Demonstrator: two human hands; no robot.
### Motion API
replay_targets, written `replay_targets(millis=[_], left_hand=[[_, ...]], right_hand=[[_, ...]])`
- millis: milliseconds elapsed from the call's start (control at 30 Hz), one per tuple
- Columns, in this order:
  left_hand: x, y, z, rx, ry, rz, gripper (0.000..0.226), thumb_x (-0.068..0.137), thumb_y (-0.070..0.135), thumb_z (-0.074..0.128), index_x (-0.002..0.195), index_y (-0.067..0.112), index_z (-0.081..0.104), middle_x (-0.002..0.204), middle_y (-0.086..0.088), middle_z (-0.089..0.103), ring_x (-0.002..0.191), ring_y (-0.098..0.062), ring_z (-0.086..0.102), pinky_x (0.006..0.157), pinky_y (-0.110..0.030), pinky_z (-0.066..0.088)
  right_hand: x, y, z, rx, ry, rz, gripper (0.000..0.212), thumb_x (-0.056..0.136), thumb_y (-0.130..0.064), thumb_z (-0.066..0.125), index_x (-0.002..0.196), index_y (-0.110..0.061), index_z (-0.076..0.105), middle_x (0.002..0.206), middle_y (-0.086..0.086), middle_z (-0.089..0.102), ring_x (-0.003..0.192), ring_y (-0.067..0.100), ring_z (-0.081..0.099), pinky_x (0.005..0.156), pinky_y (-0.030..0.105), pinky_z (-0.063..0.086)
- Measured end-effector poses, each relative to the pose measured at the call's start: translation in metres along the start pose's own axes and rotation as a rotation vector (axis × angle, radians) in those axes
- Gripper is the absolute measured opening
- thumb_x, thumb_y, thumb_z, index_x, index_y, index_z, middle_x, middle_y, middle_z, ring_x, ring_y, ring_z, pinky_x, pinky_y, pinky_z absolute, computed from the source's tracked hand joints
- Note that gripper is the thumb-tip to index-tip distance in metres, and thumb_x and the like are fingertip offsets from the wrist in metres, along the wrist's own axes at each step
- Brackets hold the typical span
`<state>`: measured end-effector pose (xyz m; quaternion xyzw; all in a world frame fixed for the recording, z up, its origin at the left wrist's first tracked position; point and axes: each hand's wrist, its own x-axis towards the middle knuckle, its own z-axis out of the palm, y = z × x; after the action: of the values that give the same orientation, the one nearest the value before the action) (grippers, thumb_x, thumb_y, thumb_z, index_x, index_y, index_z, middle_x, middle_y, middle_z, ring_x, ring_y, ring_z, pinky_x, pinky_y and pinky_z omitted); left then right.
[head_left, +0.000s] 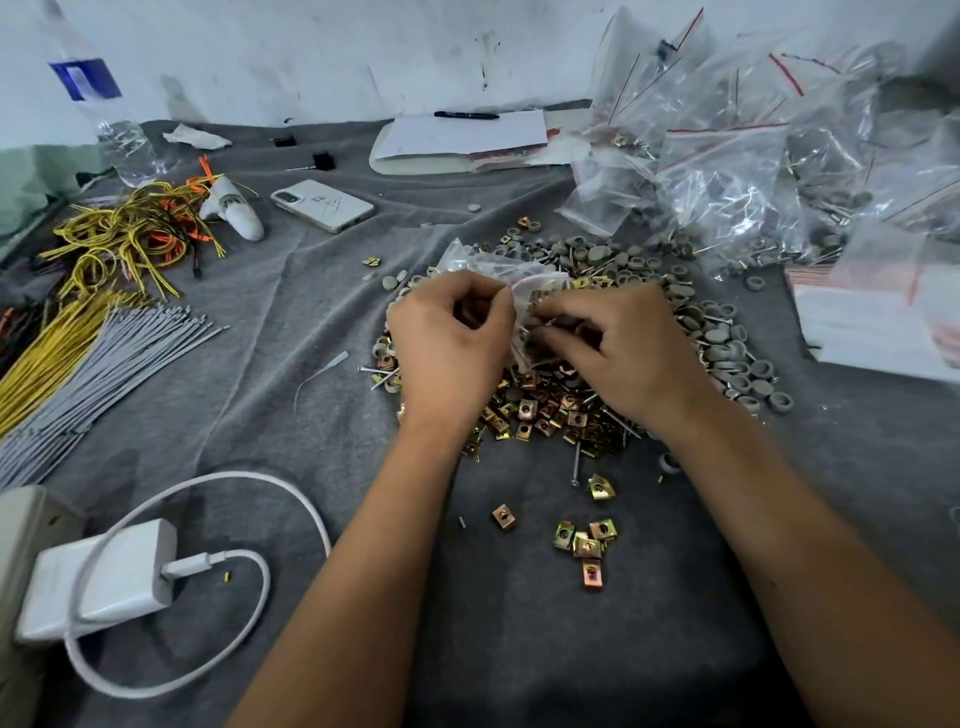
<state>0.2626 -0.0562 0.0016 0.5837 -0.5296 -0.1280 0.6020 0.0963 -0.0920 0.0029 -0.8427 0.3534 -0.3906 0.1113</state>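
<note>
The counter (291, 426) is covered with a grey cloth. At its far left stands a clear plastic water bottle with a blue label (88, 98). In front of the bottle lies a tangled bundle of yellow, black and orange wires (124, 234), and nearer the person a flat sheaf of grey strips (109, 364). A white power adaptor with a looped white cable (104, 577) sits at the near left edge. Further right, a white smartphone (322, 205) lies face down. At centre, the left hand (449, 338) has its fingers curled, and its grip pinches the left side of a small clear plastic zip bag with a red stripe (498, 267). The bag is held just above the parts pile, between both hands. The right hand (618, 343) also has curled fingers, and its grip pinches the bag's right side. Whether it also holds a loose part cannot be told. Under the hands lies a pile of brass-coloured square metal clips (545, 410) mixed with nails. A few such clips lie apart, nearer the person. To the right of that pile spreads a scatter of grey round caps (727, 343). At the far right rises a heap of clear filled plastic bags (753, 171).
</note>
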Motion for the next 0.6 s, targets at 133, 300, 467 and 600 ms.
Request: replay_targets(millis=[133,300,467,600], left_hand=[[0.001,0.0,-0.001,-0.023,0.091,-0.036,0.011,0.086,0.011,0.074,0.079,0.018,0.077,0.063,0.009,0.067,0.056,-0.003,0.057,0.056,-0.022,0.045],[0.005,-0.004,-0.008,-0.011,0.229,-0.075,0.013,0.085,0.012,0.071,0.076,0.02,0.077,0.064,0.005,0.069,0.059,-0.01,0.063,0.06,-0.036,0.056],[0.007,-0.003,-0.012,0.039,0.372,-0.049,0.012,0.083,0.015,0.069,0.072,0.02,0.074,0.062,0.008,0.067,0.059,-0.009,0.063,0.065,-0.042,0.057],[0.008,-0.002,-0.014,0.028,0.409,-0.055,0.014,0.082,0.016,0.069,0.071,0.023,0.072,0.062,0.005,0.068,0.059,-0.016,0.065,0.067,-0.046,0.057]], right_hand=[[0.001,-0.003,-0.001,0.046,0.107,0.053,0.026,0.085,-0.022,0.084,0.108,-0.016,0.077,0.094,-0.004,0.078,0.08,0.001,0.07,0.075,0.025,0.061],[0.002,-0.004,-0.006,0.053,0.199,-0.008,0.017,0.085,-0.022,0.084,0.096,-0.014,0.073,0.093,-0.005,0.072,0.076,0.004,0.066,0.07,0.024,0.057],[-0.001,-0.01,0.002,0.045,-0.181,-0.105,0.018,0.081,-0.035,0.084,0.089,-0.02,0.079,0.086,-0.009,0.07,0.084,0.009,0.059,0.08,0.032,0.05],[-0.002,-0.016,0.009,0.014,-0.445,-0.12,0.029,0.073,-0.055,0.084,0.092,-0.033,0.079,0.09,-0.011,0.058,0.094,0.013,0.047,0.081,0.039,0.046]])
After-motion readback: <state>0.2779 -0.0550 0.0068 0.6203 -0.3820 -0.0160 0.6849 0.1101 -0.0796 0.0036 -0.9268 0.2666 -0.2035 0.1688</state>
